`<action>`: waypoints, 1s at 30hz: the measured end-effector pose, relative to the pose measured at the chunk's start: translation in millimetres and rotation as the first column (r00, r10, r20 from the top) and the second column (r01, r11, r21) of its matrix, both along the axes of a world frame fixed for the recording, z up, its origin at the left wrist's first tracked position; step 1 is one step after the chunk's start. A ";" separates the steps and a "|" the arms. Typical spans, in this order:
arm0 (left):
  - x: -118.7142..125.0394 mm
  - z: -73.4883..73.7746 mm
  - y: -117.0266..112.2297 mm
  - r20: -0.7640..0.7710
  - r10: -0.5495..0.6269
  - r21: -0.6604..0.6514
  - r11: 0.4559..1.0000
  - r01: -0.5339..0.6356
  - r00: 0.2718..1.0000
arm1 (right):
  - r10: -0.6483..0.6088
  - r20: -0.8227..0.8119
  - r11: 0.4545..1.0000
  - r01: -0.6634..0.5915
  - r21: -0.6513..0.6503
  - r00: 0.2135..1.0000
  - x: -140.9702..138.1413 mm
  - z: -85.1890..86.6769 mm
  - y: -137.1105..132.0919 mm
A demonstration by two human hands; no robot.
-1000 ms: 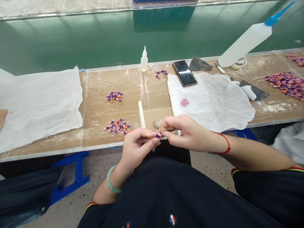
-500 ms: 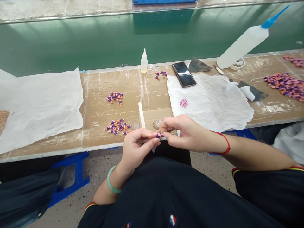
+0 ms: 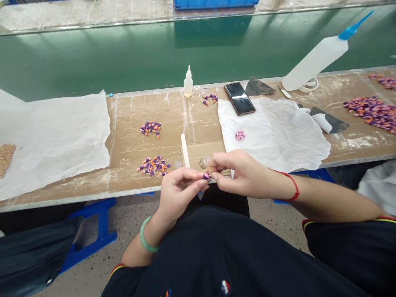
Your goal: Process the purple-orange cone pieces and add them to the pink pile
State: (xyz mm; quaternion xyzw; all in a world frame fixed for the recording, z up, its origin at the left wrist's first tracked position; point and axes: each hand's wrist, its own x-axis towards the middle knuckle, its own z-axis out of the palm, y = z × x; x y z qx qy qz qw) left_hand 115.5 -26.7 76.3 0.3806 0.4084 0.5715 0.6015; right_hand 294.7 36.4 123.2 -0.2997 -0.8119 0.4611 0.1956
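My left hand (image 3: 177, 194) and my right hand (image 3: 239, 173) meet just in front of the bench edge, both pinched on one small purple piece (image 3: 206, 176). A thin pale tool tip shows under my left fingers. Closest on the bench is a pile of purple and orange pieces (image 3: 154, 165). A second small pile (image 3: 150, 127) lies farther back, and a third (image 3: 210, 98) by the small glue bottle (image 3: 187, 82). A tiny pink cluster (image 3: 240, 135) rests on the white paper (image 3: 278, 132) to the right.
A phone (image 3: 239, 98) lies on the white paper. A large white squeeze bottle with a blue nozzle (image 3: 315, 62) leans at the back right. Another big purple and orange heap (image 3: 373, 111) is at far right. White paper (image 3: 52, 140) covers the left bench.
Both hands stay pinched on the purple piece with only slight finger movement. The view has tilted a little, so the bench sits slightly lower in the frame.
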 end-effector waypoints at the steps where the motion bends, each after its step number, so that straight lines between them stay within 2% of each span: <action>1: 0.1 -0.5 -0.1 0.016 -0.005 -0.001 1.000 0.005 1.000 | 0.000 0.000 1.000 0.000 -0.011 1.000 0.3 -0.2 0.1; 5: 0.4 -1.7 -0.4 0.042 -0.026 0.002 1.000 0.026 0.999 | -0.011 0.004 0.998 0.011 -0.058 1.000 1.5 -2.0 -0.2; 10: 0.0 -1.3 -1.6 -0.011 -0.033 -0.021 0.999 0.033 0.999 | -0.014 0.011 0.994 0.015 -0.112 1.000 1.6 -4.5 -1.3; 18: 0.0 -0.7 -1.8 0.002 -0.040 -0.022 0.999 0.040 0.999 | -0.023 -0.005 0.991 0.022 -0.133 1.000 1.9 -7.7 -2.8; 25: 0.0 -3.9 -0.9 0.094 -0.035 -0.036 0.999 0.039 0.995 | -0.016 -0.027 0.994 0.013 -0.110 1.000 2.3 -9.3 -1.4; 30: 1.2 -2.8 2.0 0.181 -0.015 -0.145 0.989 0.042 0.983 | -0.032 -0.055 0.986 0.023 -0.163 0.998 1.7 -5.1 -1.9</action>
